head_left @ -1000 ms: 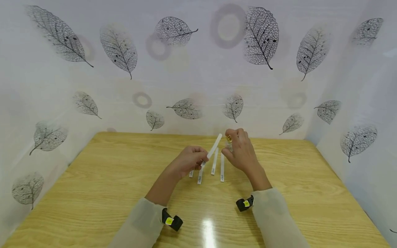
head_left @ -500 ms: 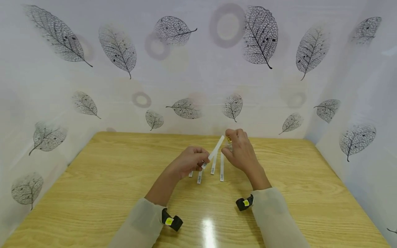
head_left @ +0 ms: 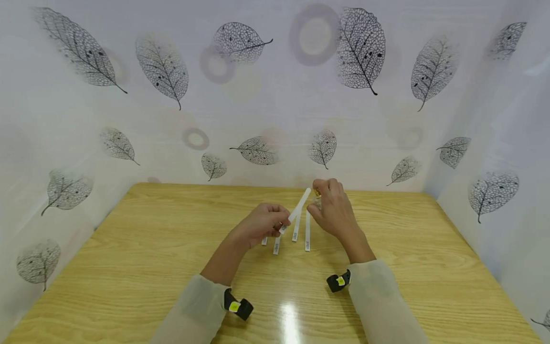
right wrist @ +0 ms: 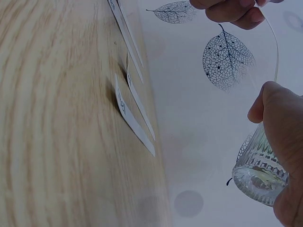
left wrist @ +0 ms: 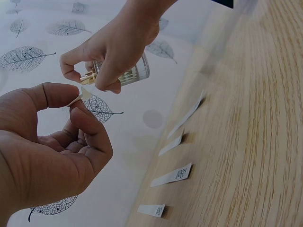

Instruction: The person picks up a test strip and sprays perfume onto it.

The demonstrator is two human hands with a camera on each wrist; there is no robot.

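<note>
My left hand point(head_left: 267, 222) pinches a white paper test strip point(head_left: 299, 205) by its printed end, between thumb and index finger. The strip slants up toward the bottle, and in the right wrist view it looks bent. Wrapped round a clear ribbed glass perfume bottle point(right wrist: 261, 175) is my right hand point(head_left: 335, 208). Its index finger bends over the gold spray top point(left wrist: 88, 78), which faces the strip at close range. The bottle is held up off the table, mostly covered by the fingers in the head view.
Several more printed paper strips lie on the wooden table below the hands, among them a right-hand strip point(head_left: 307, 234) and a front strip point(head_left: 277, 245). Behind the table point(head_left: 172, 258) hangs a pale leaf-patterned curtain point(head_left: 275, 105), which also closes in both sides.
The pinched strip has shifted slightly right and down, bringing its far end closer to the bottle top. Both hands otherwise stay nearly still.
</note>
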